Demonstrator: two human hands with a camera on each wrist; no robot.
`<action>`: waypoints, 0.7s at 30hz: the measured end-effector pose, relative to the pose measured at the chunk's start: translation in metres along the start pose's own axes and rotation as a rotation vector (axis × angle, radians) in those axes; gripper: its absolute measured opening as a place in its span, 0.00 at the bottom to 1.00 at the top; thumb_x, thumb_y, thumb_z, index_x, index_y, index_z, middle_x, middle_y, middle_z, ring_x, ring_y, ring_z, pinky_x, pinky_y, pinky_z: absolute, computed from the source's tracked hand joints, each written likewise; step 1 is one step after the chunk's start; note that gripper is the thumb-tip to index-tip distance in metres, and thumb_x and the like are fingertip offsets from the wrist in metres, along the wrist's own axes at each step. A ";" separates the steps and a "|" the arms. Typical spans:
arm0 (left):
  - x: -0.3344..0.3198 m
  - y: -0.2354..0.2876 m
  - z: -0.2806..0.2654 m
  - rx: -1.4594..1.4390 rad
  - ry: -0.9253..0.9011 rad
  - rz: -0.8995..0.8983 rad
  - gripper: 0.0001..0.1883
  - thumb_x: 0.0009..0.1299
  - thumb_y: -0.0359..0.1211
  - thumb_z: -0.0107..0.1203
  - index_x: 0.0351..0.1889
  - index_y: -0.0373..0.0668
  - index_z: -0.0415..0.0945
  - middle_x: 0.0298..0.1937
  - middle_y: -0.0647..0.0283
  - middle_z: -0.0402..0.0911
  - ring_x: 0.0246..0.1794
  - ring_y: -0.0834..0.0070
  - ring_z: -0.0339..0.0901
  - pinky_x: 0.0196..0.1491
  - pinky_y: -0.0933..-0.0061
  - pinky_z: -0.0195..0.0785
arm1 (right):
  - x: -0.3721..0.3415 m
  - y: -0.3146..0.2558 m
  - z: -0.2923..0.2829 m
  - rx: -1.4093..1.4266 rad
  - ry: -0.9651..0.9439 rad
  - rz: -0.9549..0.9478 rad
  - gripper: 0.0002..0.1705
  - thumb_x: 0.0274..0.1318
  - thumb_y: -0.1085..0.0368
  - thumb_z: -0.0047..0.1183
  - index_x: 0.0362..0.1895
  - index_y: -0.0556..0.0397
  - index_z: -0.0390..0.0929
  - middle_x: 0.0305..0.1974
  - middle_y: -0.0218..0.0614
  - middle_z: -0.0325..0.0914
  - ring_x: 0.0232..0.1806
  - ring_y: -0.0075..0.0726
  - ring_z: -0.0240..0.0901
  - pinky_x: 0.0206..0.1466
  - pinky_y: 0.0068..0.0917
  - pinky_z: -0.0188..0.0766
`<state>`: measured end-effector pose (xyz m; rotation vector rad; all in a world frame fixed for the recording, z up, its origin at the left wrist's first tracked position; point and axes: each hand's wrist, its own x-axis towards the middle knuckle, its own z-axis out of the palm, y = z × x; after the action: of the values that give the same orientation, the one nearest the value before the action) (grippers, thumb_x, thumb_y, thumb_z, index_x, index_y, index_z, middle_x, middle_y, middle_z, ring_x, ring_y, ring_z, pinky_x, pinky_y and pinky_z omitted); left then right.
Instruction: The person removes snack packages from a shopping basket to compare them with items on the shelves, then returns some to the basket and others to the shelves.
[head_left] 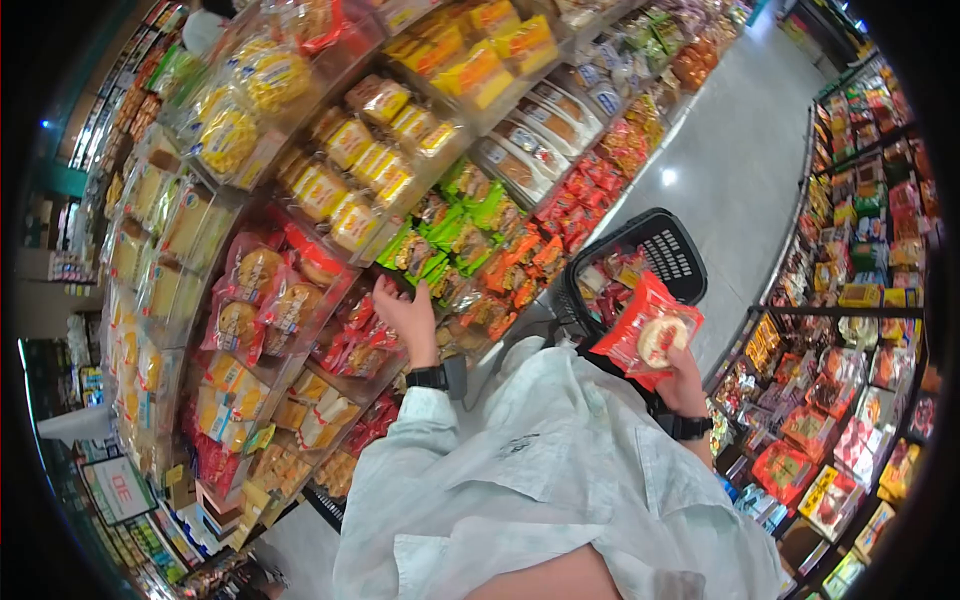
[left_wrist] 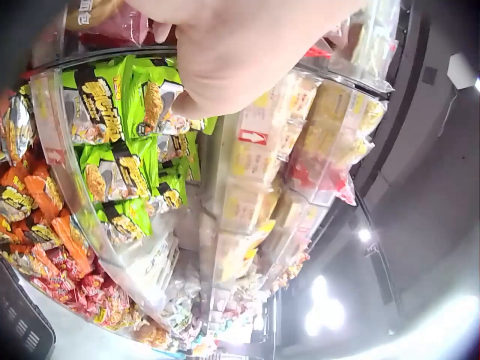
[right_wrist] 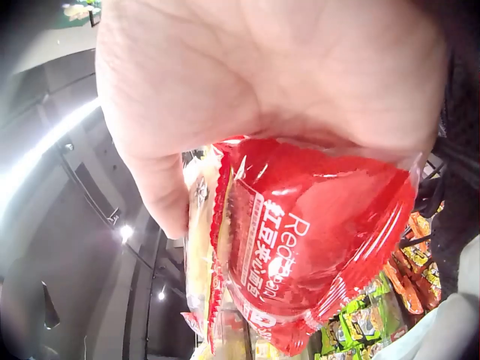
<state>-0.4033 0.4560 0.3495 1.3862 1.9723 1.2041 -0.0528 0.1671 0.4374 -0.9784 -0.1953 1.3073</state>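
My right hand (head_left: 683,382) grips a red plastic bag of bread (head_left: 630,350). A pale round bun shows through its clear window. In the right wrist view the bread's red wrapper carries the print "Red bean", with the thumb lying along one side. My left hand (head_left: 408,318) is held out over the shelf with its fingers loosely bent and nothing in them. Below it sit red-wrapped breads (head_left: 360,338), and just beyond are bright green snack packets (head_left: 465,222). In the left wrist view, the left hand (left_wrist: 232,52) partly covers those green packets (left_wrist: 112,172).
A black shopping basket (head_left: 682,262) with several packets inside stands beyond the bread. Tiered shelves of packaged cakes (head_left: 355,165) rise on the left, orange packets (head_left: 520,265) lining their lower edge. Across the grey aisle floor (head_left: 720,150) runs another rack of boxed goods (head_left: 840,490).
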 end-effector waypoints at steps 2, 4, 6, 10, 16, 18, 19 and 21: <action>-0.025 0.020 -0.012 -0.047 -0.057 0.029 0.35 0.65 0.31 0.70 0.68 0.36 0.66 0.56 0.52 0.72 0.56 0.65 0.72 0.55 0.65 0.72 | 0.004 -0.008 0.006 0.020 -0.044 0.024 0.39 0.65 0.58 0.60 0.74 0.58 0.59 0.68 0.41 0.71 0.69 0.43 0.72 0.74 0.46 0.68; -0.052 0.038 -0.021 -0.188 -0.309 -0.034 0.31 0.68 0.31 0.68 0.67 0.37 0.67 0.56 0.54 0.73 0.56 0.67 0.73 0.55 0.66 0.72 | 0.010 -0.010 0.000 0.039 -0.105 0.068 0.38 0.65 0.61 0.61 0.74 0.59 0.60 0.68 0.43 0.71 0.68 0.42 0.73 0.72 0.44 0.70; -0.081 0.056 -0.028 -0.272 -0.551 -0.041 0.28 0.70 0.31 0.66 0.67 0.39 0.68 0.58 0.56 0.75 0.56 0.69 0.75 0.56 0.66 0.73 | 0.015 -0.012 -0.005 0.013 -0.149 0.106 0.38 0.64 0.63 0.61 0.74 0.59 0.60 0.68 0.43 0.72 0.68 0.42 0.73 0.72 0.43 0.70; -0.147 0.125 -0.044 -0.383 -0.985 -0.004 0.33 0.71 0.28 0.63 0.73 0.40 0.61 0.64 0.55 0.74 0.63 0.67 0.74 0.62 0.66 0.71 | 0.019 -0.019 -0.002 -0.066 -0.278 0.208 0.39 0.63 0.67 0.61 0.74 0.58 0.59 0.67 0.41 0.72 0.68 0.40 0.72 0.71 0.40 0.70; -0.232 0.167 -0.048 -0.403 -1.128 -0.014 0.49 0.69 0.33 0.68 0.80 0.39 0.43 0.71 0.52 0.69 0.69 0.67 0.71 0.69 0.62 0.67 | 0.012 -0.018 0.004 -0.370 -0.435 0.332 0.41 0.64 0.72 0.60 0.77 0.55 0.55 0.68 0.34 0.69 0.68 0.30 0.68 0.71 0.33 0.67; -0.248 0.156 -0.052 -0.350 -1.047 -0.043 0.49 0.70 0.34 0.68 0.79 0.37 0.43 0.71 0.52 0.69 0.70 0.68 0.70 0.70 0.62 0.66 | 0.007 -0.017 0.002 -0.418 -0.462 0.375 0.40 0.65 0.72 0.59 0.77 0.55 0.55 0.68 0.34 0.69 0.68 0.29 0.68 0.71 0.32 0.66; -0.254 0.152 -0.057 -0.333 -1.018 -0.035 0.49 0.70 0.35 0.68 0.79 0.37 0.43 0.71 0.52 0.69 0.69 0.68 0.71 0.70 0.62 0.66 | 0.004 -0.014 -0.002 -0.468 -0.510 0.381 0.38 0.66 0.72 0.58 0.77 0.55 0.56 0.68 0.34 0.69 0.67 0.28 0.68 0.71 0.31 0.66; -0.272 0.144 -0.066 -0.298 -0.965 -0.102 0.48 0.71 0.35 0.68 0.79 0.37 0.43 0.70 0.52 0.69 0.69 0.68 0.71 0.70 0.62 0.67 | 0.000 -0.005 -0.006 -0.436 -0.571 0.435 0.38 0.66 0.71 0.58 0.76 0.55 0.56 0.68 0.34 0.69 0.67 0.28 0.68 0.70 0.31 0.67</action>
<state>-0.2699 0.1990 0.4726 1.3202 1.1136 0.5528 -0.0455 0.1641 0.4374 -1.0177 -0.7632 1.9851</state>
